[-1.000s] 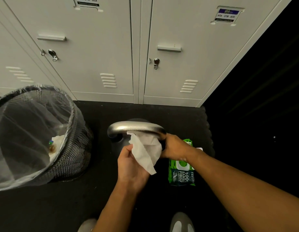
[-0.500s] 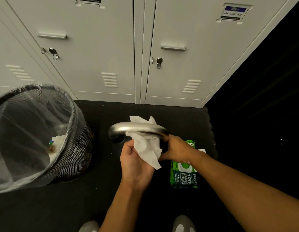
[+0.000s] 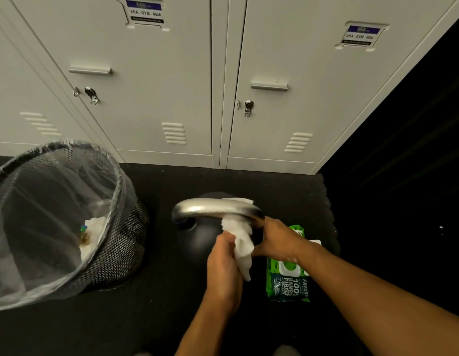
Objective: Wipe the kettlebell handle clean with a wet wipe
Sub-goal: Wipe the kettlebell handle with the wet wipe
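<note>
I am looking down at a dark floor (image 3: 151,317) in front of grey lockers (image 3: 156,93). A black mesh bin (image 3: 125,242) with a clear liner is sitting at the left, with crumpled white waste lying inside. A green wipes pack (image 3: 287,283) is lying flat on the floor just right of the kettlebell, and my right forearm is crossing over part of it. The kettlebell (image 3: 197,240) is standing between bin and pack; its black body is mostly lost in shadow, while its handle (image 3: 213,209) is showing as a shiny silver arch. A white wet wipe (image 3: 240,242) is draping over the handle's right end and hanging down. My left hand (image 3: 223,271) is gripping the wipe's hanging part with curled fingers. My right hand (image 3: 277,240) is curling around the handle's right leg.
</note>
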Demonstrator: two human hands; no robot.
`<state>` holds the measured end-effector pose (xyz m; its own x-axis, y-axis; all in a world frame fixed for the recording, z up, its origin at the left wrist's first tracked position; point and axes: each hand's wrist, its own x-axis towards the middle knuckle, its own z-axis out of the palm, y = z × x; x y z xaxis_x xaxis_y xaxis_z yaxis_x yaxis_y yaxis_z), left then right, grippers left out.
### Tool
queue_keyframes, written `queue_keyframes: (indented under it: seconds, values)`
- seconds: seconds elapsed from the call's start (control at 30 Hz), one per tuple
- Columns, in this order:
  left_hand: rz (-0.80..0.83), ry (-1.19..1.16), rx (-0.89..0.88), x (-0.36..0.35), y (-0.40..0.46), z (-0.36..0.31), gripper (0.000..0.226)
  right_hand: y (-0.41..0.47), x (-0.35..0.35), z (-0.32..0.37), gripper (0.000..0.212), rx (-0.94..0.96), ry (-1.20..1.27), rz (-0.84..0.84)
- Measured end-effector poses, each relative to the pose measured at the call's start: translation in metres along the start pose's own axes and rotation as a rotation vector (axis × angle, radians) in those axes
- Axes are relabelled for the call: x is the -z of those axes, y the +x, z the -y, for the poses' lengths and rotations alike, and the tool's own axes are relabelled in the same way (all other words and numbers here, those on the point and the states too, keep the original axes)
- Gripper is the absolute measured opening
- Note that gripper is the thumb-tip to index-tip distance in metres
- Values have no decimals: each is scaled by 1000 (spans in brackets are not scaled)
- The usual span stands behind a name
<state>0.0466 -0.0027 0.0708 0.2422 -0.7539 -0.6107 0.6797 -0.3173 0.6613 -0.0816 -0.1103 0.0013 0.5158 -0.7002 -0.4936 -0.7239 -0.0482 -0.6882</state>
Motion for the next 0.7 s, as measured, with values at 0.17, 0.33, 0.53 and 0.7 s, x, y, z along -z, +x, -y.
queue_keyframes:
  seconds: [0.17,0.33,0.53,0.7]
  values:
    - [62,116,-47,-12,6,-9,34,2,0,-2,73,6,-34,9]
    - [87,0,8,-2,6,-2,27,3,-1,-3,76,23,-35,-17]
    - [185,-402,84,1,0,-11,37,3,-2,-6,78,15,-83,-16]
    - [162,-350,82,2,6,-21,31,4,-1,-8,63,-4,-94,3]
